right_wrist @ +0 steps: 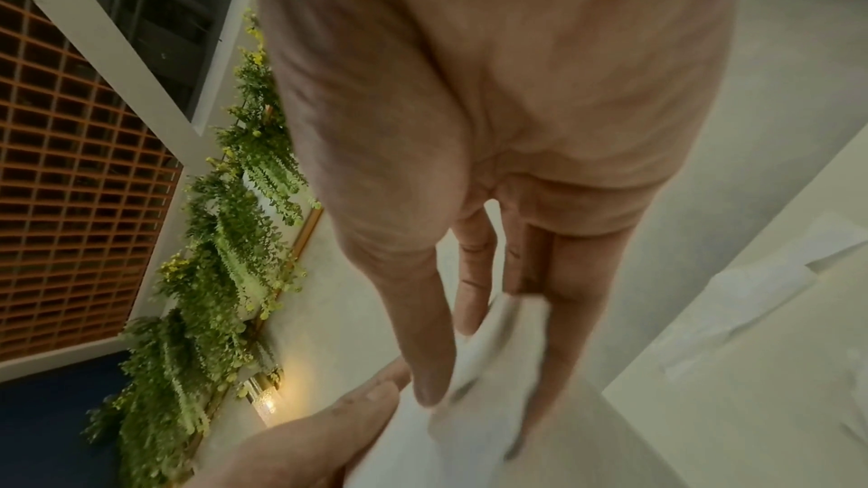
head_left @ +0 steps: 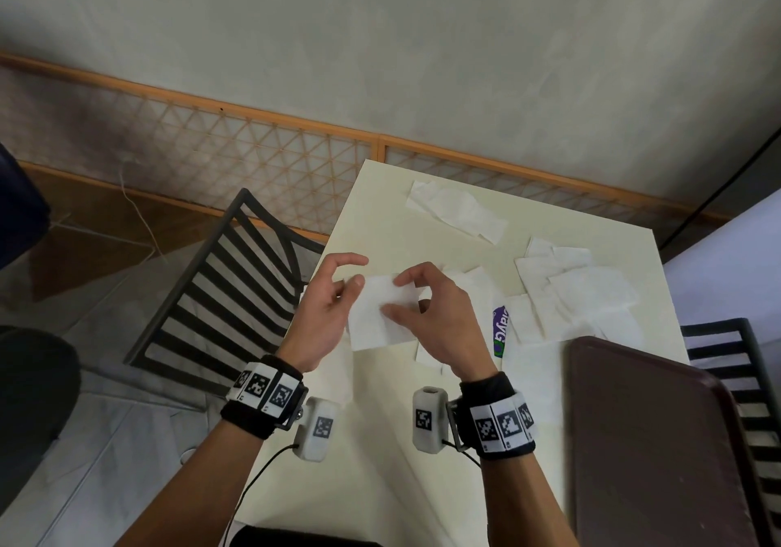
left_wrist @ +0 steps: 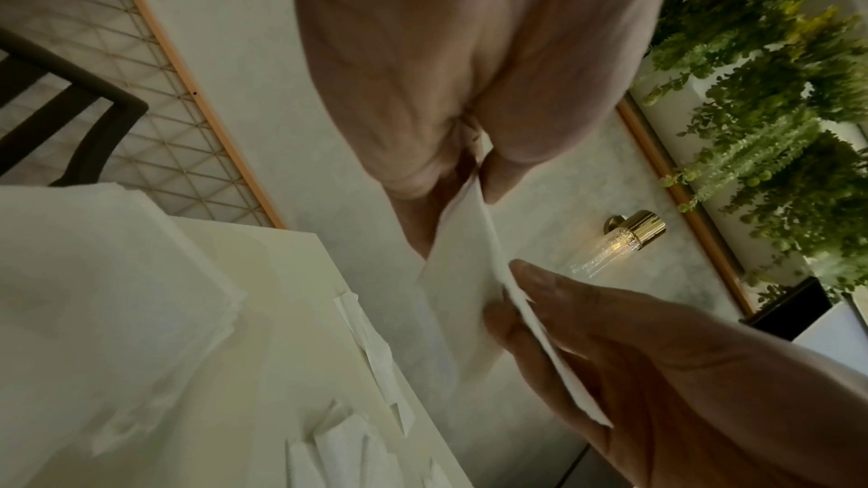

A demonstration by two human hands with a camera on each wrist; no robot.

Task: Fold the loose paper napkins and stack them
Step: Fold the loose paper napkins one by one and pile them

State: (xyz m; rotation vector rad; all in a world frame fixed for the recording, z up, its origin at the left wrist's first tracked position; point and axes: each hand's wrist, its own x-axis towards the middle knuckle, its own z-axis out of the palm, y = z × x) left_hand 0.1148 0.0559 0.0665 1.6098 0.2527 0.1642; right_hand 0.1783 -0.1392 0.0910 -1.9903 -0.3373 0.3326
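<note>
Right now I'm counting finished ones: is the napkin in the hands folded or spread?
Folded, at least once: the napkin shows doubled layers at its edge, pinched by the left hand and right hand.

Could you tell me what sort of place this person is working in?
Probably a restaurant or café dining area: a cream table strewn with paper napkins, a brown serving tray, slatted chairs, and decorative hanging greenery beside a gold wall lamp.

Loose napkins (head_left: pixel 566 288) on table (head_left: pixel 422 483), tray (head_left: pixel 651 441) right of them
</note>
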